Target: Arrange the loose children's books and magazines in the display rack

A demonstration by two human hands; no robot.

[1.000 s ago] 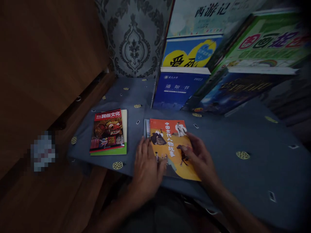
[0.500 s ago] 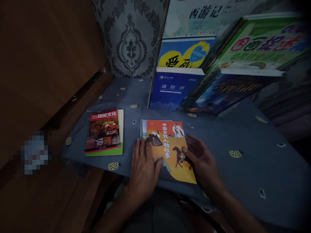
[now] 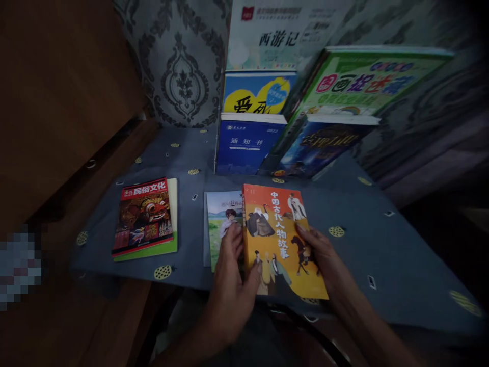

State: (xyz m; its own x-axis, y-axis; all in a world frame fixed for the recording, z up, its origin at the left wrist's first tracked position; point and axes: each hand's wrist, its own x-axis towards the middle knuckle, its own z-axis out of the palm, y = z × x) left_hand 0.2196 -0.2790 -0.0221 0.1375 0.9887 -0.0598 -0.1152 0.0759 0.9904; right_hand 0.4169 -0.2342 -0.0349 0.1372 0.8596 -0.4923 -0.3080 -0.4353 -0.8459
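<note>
An orange and yellow book point(image 3: 282, 239) with painted figures and a horse on its cover is held between my two hands, over the front of the table. My left hand point(image 3: 234, 285) grips its left edge, thumb on the cover and fingers at the spine. On the opposite edge, my right hand point(image 3: 324, 255) has its thumb on the cover, with the other fingers hidden beneath. Left of it lies a green and blue book point(image 3: 221, 219) with a drawn child on it, partly covered by my left hand and the orange book.
A red-topped book point(image 3: 143, 219) lies on a green one at the table's left. Upright books stand at the back, among them a blue booklet point(image 3: 248, 145), a green book point(image 3: 355, 84) and a dark blue book point(image 3: 324, 142). The blue-grey tablecloth point(image 3: 367, 255) has pineapple prints.
The orange book has been lifted and shifted right, uncovering more of the child-cover book beneath. My left hand now grips its left edge. The whole view has shifted too.
</note>
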